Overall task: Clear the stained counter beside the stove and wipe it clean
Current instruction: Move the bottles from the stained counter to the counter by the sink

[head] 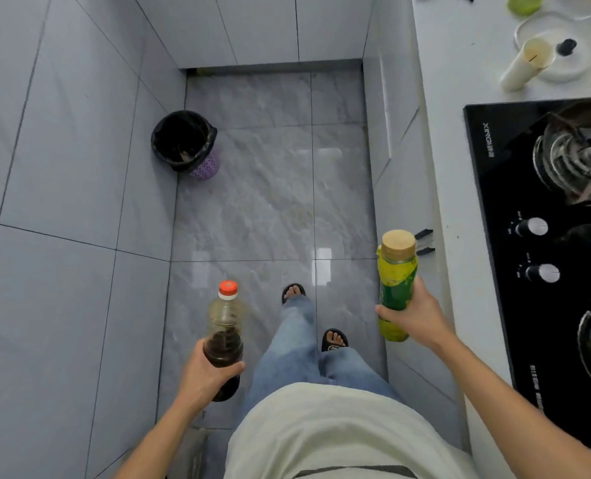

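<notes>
My left hand (207, 375) grips the lower part of a clear bottle (225, 326) with an orange cap and dark liquid at its bottom, held over the floor. My right hand (413, 318) holds a bottle with a green and yellow label (396, 271) and a tan cap, upright, just off the counter's front edge. The white counter (460, 188) runs along the right, with the black glass stove (515, 188) set into it. Beyond the stove stand a cream tumbler (525, 63), a white plate (563, 69) and a green object (524, 3).
A purple bin with a black liner (187, 143) stands on the grey marble floor (270, 202) against the tiled left wall. White cabinet fronts (391, 150) sit below the counter. My legs in jeans and sandals are in the lower middle.
</notes>
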The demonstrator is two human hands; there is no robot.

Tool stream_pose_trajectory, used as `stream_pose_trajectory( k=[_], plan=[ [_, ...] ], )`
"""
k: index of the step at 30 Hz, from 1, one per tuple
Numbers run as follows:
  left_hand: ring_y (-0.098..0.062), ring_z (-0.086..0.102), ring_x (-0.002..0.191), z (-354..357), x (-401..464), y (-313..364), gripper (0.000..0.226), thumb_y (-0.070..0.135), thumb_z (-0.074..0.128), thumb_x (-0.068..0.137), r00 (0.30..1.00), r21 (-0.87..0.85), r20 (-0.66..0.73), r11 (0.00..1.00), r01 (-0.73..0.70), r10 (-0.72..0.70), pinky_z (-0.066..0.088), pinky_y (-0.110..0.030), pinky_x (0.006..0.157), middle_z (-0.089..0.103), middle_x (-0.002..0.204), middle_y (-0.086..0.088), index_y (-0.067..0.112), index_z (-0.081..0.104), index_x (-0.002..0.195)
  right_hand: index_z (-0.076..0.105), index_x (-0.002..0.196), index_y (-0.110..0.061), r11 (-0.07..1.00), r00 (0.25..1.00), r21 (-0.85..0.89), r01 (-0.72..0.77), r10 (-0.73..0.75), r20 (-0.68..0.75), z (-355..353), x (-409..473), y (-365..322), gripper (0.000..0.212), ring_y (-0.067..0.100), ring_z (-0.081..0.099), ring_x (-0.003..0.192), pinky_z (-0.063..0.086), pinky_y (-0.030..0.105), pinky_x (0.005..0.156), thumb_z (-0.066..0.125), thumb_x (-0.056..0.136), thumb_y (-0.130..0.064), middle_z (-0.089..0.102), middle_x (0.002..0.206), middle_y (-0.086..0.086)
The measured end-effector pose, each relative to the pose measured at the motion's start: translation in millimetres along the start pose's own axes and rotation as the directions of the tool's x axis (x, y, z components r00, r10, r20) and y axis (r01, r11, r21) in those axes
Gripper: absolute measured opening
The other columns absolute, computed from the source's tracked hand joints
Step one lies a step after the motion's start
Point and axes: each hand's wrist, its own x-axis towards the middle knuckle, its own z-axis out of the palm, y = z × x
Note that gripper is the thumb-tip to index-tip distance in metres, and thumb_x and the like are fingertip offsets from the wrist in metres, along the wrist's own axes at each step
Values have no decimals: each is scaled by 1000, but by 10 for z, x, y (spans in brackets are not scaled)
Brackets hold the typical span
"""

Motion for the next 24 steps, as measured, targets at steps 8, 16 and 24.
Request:
stream_pose_trajectory(
  k=[8, 16, 24],
  plan=[
    [-7, 67, 96, -503, 876, 636, 76, 45, 96, 56, 999, 1, 22, 999, 42, -42, 49, -26, 71, 70, 105, 16, 34, 54, 119, 49, 115, -44, 1000, 1000, 27, -9, 9, -1, 32, 911, -790, 63, 2, 65, 97, 49, 21, 71, 91, 70, -30, 68, 104, -17],
    [-3, 65, 95, -865, 1917, 2102, 74, 43, 95, 60, 991, 21, 71, 993, -114, 112, 49, -23, 70, 67, 104, 19, 35, 51, 119, 50, 117, -36, 990, 990, 33, -137, 137, -14, -11, 1289, -930, 66, 10, 65, 100, 53, 36, 82, 93, 69, -25, 67, 106, -12],
    [4, 62, 92, -989, 2848, 3580, 78, 56, 90, 52, 973, 29, 64, 974, -226, 224, 48, -26, 72, 67, 102, 21, 38, 52, 118, 48, 107, -46, 967, 965, 43, -252, 255, -67, -341, 1903, -1027, 65, 1, 64, 93, 46, 21, 67, 94, 65, -31, 68, 101, -18]
  ],
)
